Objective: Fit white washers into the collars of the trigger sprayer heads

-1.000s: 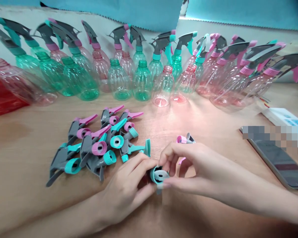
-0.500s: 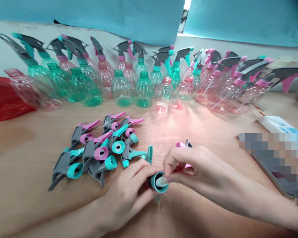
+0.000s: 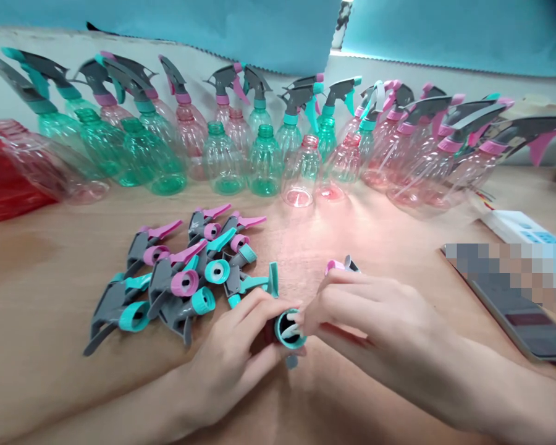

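Closed round a grey spray trigger head, my left hand (image 3: 234, 352) holds it with the turquoise collar (image 3: 278, 330) facing up toward me. My right hand (image 3: 375, 327) pinches a small white translucent piece (image 3: 293, 330) that sits partly inside that collar; its fingertips hide part of the piece. Left of my hands lies a pile of loose trigger heads (image 3: 167, 278), grey with pink or turquoise collars and levers. Behind my right hand, partly covered by it, lies a trigger head with a pink collar (image 3: 334, 266).
Along the wall stand several clear green bottles (image 3: 265, 164) and pink bottles (image 3: 301, 173), many with trigger heads fitted. A red plastic bag (image 3: 9, 185) lies at the left. To the right are a phone (image 3: 500, 309) and a white device with blue buttons (image 3: 519, 225).
My right hand has turned, its back now more toward me, and its fingers press closer over the collar. The white piece has shifted within the collar. The view has moved slightly.
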A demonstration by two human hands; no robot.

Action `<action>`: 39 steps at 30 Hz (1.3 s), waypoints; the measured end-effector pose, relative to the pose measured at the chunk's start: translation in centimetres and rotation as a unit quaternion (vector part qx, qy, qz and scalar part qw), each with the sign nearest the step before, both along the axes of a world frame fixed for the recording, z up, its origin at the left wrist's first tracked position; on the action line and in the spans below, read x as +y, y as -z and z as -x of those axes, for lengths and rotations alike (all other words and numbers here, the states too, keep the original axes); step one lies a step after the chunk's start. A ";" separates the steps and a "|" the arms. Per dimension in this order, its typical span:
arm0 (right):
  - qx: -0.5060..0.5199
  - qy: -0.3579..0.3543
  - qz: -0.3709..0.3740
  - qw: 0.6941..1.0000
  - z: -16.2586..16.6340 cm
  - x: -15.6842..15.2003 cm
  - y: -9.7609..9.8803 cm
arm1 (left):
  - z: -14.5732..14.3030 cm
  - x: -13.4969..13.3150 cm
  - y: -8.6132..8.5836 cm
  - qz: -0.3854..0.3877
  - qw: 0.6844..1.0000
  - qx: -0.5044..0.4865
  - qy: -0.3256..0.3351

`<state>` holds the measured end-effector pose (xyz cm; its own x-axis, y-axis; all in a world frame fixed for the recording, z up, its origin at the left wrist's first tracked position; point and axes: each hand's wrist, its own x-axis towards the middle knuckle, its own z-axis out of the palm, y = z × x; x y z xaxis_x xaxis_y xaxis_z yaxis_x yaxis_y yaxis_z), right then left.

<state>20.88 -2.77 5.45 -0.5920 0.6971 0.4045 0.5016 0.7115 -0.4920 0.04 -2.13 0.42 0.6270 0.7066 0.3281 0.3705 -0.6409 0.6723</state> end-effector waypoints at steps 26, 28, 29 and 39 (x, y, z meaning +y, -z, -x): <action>-0.025 -0.013 0.044 0.999 -0.3 0.5 0.1 | 0.2 0.0 0.2 -0.001 1.000 -0.013 0.002; -0.022 -0.002 0.035 0.999 -0.2 0.5 0.1 | 0.2 0.1 0.2 -0.002 1.000 -0.008 -0.003; -0.017 0.003 0.032 0.999 -0.2 0.5 0.1 | 0.2 0.1 0.1 -0.002 1.000 -0.005 -0.005; -0.050 -0.018 0.075 0.996 -0.2 0.1 -0.3 | 0.0 0.2 -0.1 0.011 1.000 -0.006 0.000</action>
<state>21.04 -2.64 5.77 -0.6499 0.7226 0.2355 0.5291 0.6526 -0.5423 0.00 -1.98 0.49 0.6222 0.7141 0.3207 0.3623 -0.6259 0.6906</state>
